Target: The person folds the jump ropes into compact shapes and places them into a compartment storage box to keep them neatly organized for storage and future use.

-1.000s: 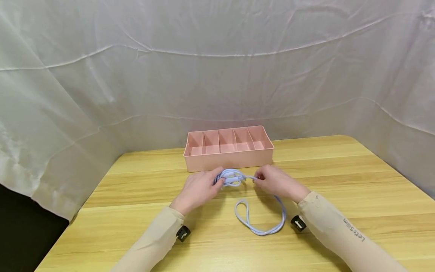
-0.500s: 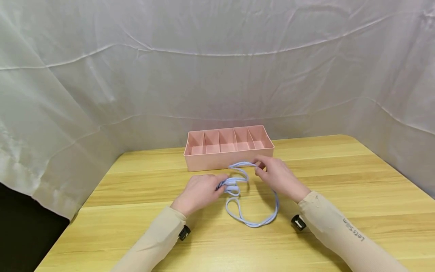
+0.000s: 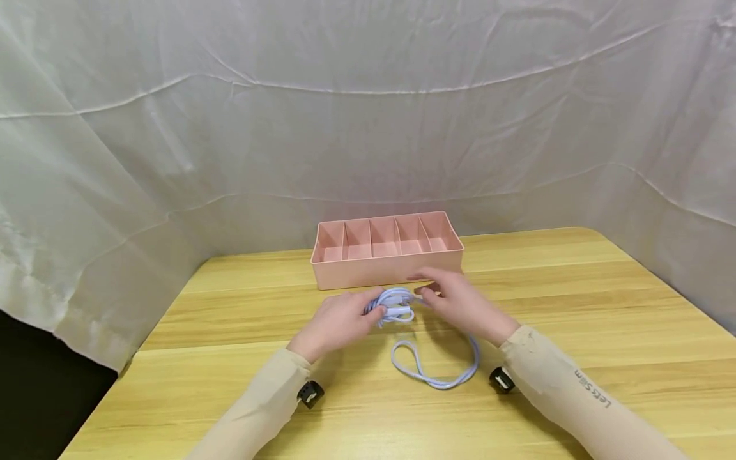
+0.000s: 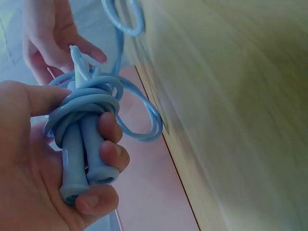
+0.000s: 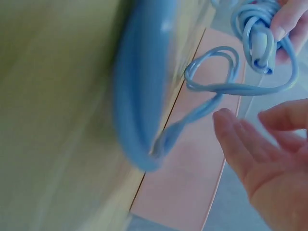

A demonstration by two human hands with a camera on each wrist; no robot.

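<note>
Blue jump rope (image 3: pixel 397 305) handles sit in the left hand (image 3: pixel 339 322), fingers curled tight round them and the wound cord. Beside it, the right hand (image 3: pixel 460 303) has loose fingers, holding nothing. Behind both hands stands a pink box (image 3: pixel 386 268) on the desk (image 3: pixel 575 306).

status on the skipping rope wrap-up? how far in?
Done: several turns of cord are wound round the two handles, which the left hand grips side by side. In hand: the right hand sits open beside the bundle, not gripping the skipping rope. Left: a long loop lies loose on the table; the pink organiser holds nothing visible.
</note>
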